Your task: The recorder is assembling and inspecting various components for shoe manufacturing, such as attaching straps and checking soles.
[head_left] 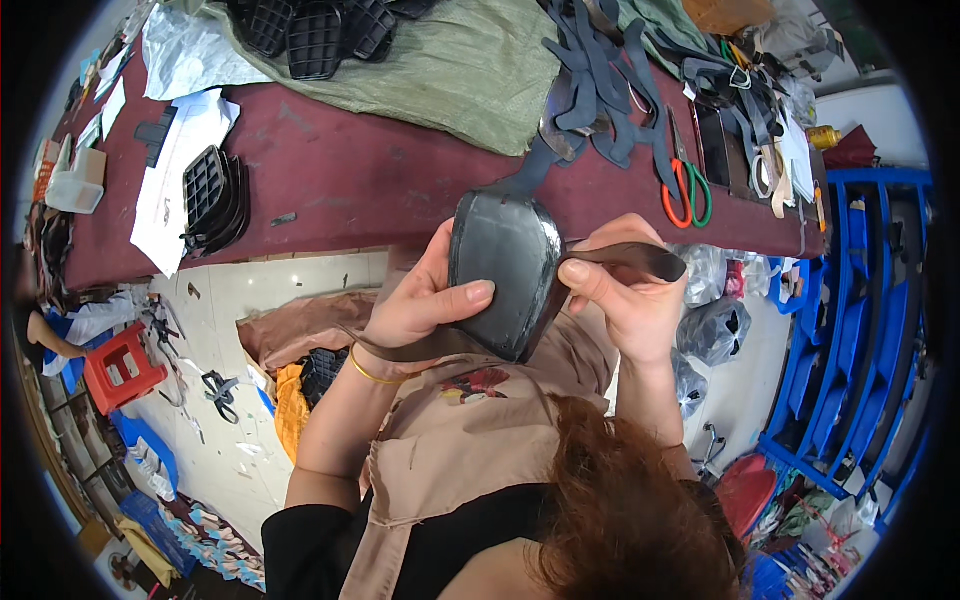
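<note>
Far left at 9 o'clock: red stool on the pale floor, scraps around it. At 10 o'clock a stack of black grid parts sits on white paper on the maroon table.

Centre: left hand, gold bangle on the wrist, is curled around the left side of the black pad. Thumb lies across the front face, fingers wrapped behind. Closed grip, holding the pad upright just over the table's near edge, above the lap.

Right hand at 3 o'clock of the pad: thumb and fingers pinched shut on a dark strap that runs along the pad's right edge and sticks out to the right. Another strap end hangs under the left wrist.

Further right at 1 o'clock: pile of dark straps, scissors with orange and green handles, blue racks at 3 o'clock.

Risks, my read:
- Strap slips off the pad edge if the pinch loosens; it looks to be under tension.
- Pad twists in the left hand, as only the thumb steadies the front.
- Loose end under the wrist could snag the bangle.
- Scissors are near the table edge, and an elbow could knock them off.
</note>
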Demonstrator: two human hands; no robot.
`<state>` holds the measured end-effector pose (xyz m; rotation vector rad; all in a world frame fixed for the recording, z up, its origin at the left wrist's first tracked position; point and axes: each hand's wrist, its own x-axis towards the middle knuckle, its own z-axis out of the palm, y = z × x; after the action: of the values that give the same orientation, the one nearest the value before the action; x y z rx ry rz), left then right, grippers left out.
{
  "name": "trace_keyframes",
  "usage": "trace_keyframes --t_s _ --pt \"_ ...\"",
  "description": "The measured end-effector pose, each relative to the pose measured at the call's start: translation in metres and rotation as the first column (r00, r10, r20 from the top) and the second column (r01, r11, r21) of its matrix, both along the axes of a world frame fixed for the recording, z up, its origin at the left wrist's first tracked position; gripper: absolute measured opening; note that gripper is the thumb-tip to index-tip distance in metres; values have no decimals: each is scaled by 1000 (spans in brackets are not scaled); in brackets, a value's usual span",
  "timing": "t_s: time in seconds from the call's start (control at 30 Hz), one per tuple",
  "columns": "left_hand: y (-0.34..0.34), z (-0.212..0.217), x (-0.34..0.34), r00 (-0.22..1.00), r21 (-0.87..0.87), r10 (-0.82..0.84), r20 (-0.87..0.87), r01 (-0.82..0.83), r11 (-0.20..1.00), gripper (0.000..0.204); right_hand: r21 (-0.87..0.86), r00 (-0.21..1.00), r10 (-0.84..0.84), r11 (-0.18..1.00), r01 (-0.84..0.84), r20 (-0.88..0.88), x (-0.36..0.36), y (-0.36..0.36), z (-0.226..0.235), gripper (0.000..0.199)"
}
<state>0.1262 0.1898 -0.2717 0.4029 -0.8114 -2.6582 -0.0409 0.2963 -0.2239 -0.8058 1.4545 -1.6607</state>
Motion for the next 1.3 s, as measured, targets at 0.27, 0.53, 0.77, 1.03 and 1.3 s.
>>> trace_keyframes --t_s 0.27,0.53,0.77,1.03,1.3 --pt "-5 -1 -3 991 -81 -109 -74 103 991 72 -83 1000 1 997 2 27 -11 -4 -4 15" --pt "-15 3 -1 974 -46 -223 -34 221 974 82 -167 992 52 985 -32 117 -12 -6 -9 13" --pt "-19 3 1 971 -209 -232 -63 215 954 82 -89 744 215 975 -206 632 -34 -34 -63 21" --pt "-6 36 -29 927 -521 336 -170 -374 768 81 -314 958 184 943 -109 219 3 -46 -1 79" --pt "-12 5 -23 810 -861 508 -294 -455 227 59 -133 864 24 990 50 502 -7 -55 -7 55"
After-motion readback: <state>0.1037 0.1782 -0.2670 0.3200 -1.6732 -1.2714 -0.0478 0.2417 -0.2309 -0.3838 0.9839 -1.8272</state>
